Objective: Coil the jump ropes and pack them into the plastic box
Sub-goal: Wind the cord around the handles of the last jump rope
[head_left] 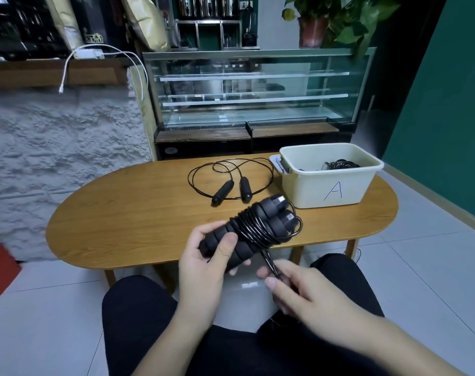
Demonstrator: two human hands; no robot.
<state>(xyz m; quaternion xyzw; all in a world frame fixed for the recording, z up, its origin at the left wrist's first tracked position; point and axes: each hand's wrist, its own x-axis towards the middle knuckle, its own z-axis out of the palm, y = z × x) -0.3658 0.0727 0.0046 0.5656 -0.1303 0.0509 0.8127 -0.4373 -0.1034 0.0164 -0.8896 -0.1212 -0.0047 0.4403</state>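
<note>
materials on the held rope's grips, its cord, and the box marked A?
Grips: look like black foam, matte, with ridged segments the left hand wraps. Cord: thin, glossy black, likely plastic-coated; core not visible; the right hand pinches its tail. Box: cream moulded plastic, smooth semi-gloss, rolled rim.

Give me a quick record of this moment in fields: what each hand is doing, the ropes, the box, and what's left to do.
left hand: grips both foam handles of the held jump rope
right hand: pinches the loose cord end below the bundle
held rope state: cord wound around the paired handles
second jump rope: lies uncoiled on the wooden table
plastic box: open, marked A, on the table's right; a coiled black rope already inside
left to do: finish this wrap, box it, coil the second rope
</note>
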